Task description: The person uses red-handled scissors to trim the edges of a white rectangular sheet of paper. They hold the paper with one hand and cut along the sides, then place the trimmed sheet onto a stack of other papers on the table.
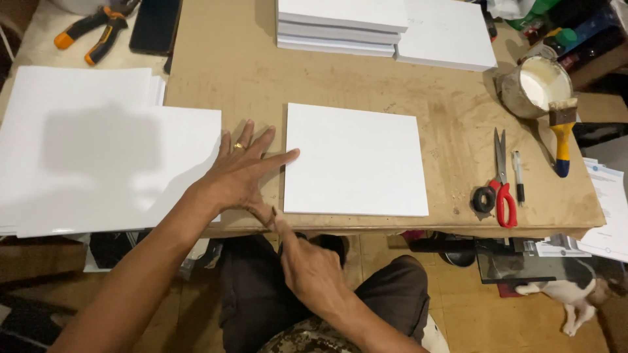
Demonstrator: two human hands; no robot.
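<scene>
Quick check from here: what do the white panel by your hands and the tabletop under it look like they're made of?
White panel: looks like rigid board, perhaps foam board or coated card; smooth matte white face, crisp straight edges, slight visible thickness. Tabletop: looks like bare fibreboard or hardboard; flat brown, no wood grain, stained and scuffed. Left hand rests at the panel's edge.

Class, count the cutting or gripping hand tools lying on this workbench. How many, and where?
2: red-handled scissors right of the white board; orange-handled pliers at the far left corner. Others may be hidden.

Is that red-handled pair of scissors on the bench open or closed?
Closed. The scissors lie flat on the bench with both blades together in one point, right of the white board.
</scene>
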